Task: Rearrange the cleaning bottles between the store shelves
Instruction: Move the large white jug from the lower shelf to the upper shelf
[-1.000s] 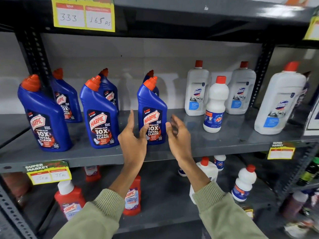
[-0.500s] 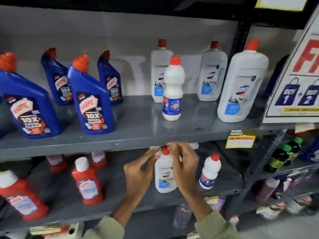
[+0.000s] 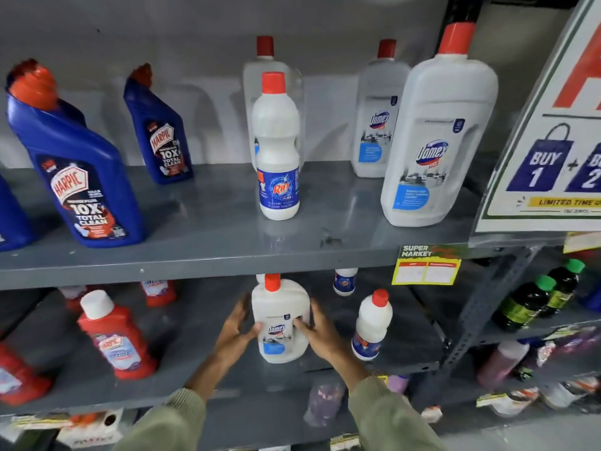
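A white Domex bottle [image 3: 279, 320] with a red cap stands on the lower grey shelf [image 3: 195, 379]. My left hand [image 3: 235, 333] presses its left side and my right hand [image 3: 320, 333] its right side, thumbs across the label. On the upper shelf [image 3: 211, 255] stand a small white Rin bottle [image 3: 278, 148], a large Domex bottle [image 3: 435, 131], two more Domex bottles [image 3: 377, 112] behind, and blue Harpic bottles [image 3: 78, 167] at the left.
On the lower shelf, red bottles [image 3: 113, 340] stand at the left and small white bottles [image 3: 370, 323] at the right. A promo sign [image 3: 553, 131] hangs at the right. Dark green-capped bottles [image 3: 533, 301] fill the neighbouring rack. A yellow price tag [image 3: 426, 265] hangs from the upper shelf's edge.
My hands dropped from the blue Harpic bottle on the upper shelf to the lower shelf and closed on the white Domex bottle. The view shifted right and closer.
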Motion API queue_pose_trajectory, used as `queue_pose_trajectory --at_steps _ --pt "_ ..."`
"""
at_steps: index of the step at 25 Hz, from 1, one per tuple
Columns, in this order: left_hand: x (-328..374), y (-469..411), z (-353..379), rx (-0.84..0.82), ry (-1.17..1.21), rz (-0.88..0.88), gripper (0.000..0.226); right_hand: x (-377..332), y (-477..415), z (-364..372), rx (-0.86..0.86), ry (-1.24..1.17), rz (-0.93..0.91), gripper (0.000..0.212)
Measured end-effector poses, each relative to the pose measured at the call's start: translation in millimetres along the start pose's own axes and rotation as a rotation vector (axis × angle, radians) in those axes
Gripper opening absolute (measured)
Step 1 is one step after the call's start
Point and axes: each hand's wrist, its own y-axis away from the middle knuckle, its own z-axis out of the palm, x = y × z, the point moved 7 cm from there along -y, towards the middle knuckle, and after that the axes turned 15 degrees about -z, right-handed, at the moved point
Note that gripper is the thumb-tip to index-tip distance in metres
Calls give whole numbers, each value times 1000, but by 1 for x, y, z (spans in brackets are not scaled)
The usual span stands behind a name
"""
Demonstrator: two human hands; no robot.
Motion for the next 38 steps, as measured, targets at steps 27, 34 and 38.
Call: queue_pose_trajectory --at_steps 27,34,38 --pt "338 207 -78 321 75 581 33 -400 -44 -72 160 18 -547 30" --pt "341 170 -87 321 56 566 32 -387 -71 -66 187 4 -515 32" --pt "338 163 -87 346 19 550 33 -382 -74 -64 144 -21 -527 38"
